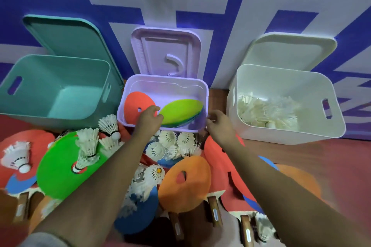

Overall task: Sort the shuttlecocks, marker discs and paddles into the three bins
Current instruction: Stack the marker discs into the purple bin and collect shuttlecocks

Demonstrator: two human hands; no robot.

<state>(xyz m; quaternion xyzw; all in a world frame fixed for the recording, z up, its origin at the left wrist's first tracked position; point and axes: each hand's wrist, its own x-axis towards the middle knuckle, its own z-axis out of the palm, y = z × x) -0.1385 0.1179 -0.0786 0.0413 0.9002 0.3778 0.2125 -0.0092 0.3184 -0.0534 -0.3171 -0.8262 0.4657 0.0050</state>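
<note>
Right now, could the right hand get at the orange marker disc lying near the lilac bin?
Probably yes: the orange marker disc lies uncovered on top, close to the right hand, with nothing between them.

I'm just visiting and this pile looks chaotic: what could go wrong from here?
The red disc that the left hand holds leans tilted in the lilac bin; released carelessly, it may slide out. Shuttlecocks sit on the green disc; lifting it would probably spill them.
</note>
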